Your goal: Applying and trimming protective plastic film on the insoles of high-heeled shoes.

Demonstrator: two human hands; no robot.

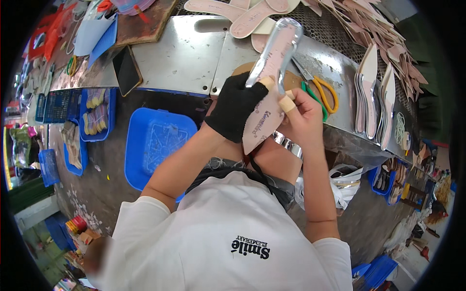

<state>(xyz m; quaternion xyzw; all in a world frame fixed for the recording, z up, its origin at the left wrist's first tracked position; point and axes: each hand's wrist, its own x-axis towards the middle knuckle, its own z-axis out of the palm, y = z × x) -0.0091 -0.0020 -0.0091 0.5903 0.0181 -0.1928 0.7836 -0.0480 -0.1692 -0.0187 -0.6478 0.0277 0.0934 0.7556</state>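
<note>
A pink shoe insole (266, 121) edged with shiny silver strip (286, 36) is held up over the front edge of the metal table (184, 53). My left hand (235, 109), in a black fingerless glove, grips the insole's left side. On its right side sits my right hand (303, 116), with tan tape on the fingertips pressing the edge. A loose end of silver strip (287, 143) hangs below the hands.
Green- and orange-handled scissors (318, 94) lie on the table behind my right hand. A dark phone (127, 70) lies at left. Silver-edged insoles (371, 92) stand at right, and pink insoles (247, 14) are piled at the back. A blue stool (155, 143) and blue trays (94, 116) sit on the floor.
</note>
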